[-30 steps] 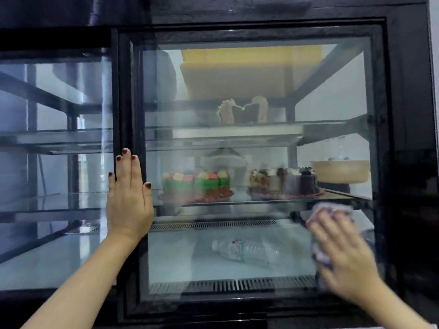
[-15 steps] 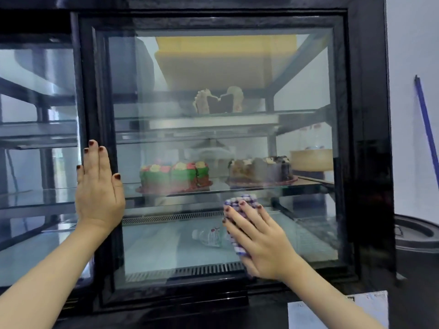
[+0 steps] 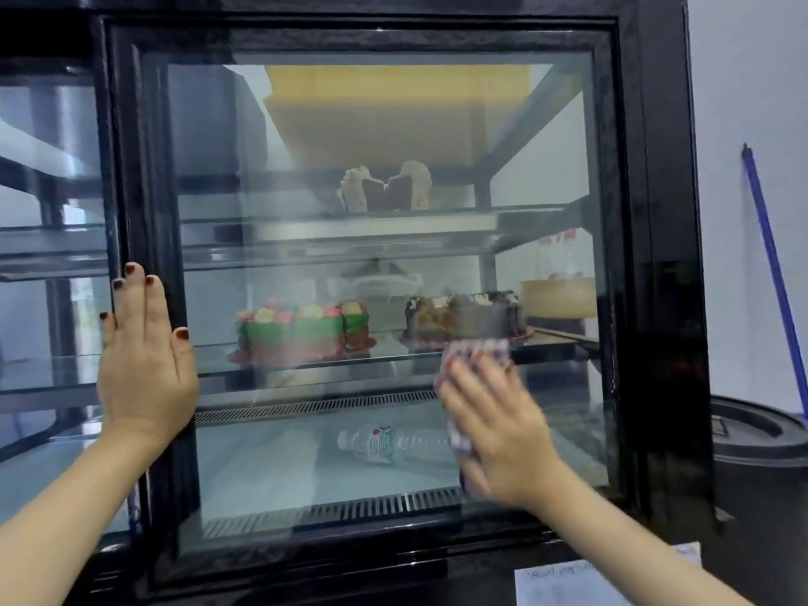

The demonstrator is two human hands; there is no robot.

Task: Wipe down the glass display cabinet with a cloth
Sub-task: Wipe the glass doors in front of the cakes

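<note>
– Any writing you can read?

– Hardly. The water bottle [image 3: 393, 443] lying on the floor of the glass display cabinet [image 3: 647, 255] has a white label with red and green marks, too blurred to read. The paper sheet [image 3: 603, 581] below the cabinet's lower right corner carries a line of print, also illegible.

– And the cloth?

– The checked cloth [image 3: 477, 348] is on the cabinet's front pane, low and right of centre, pressed under the right hand [image 3: 496, 430]. It shows above the fingertips and along the edge of the hand nearer the bottle. Those fingers are straight, slightly spread, motion-blurred.

– The other hand?

– The left hand [image 3: 142, 365] lies flat on the cabinet's left door frame, fingers straight and close together.
</note>
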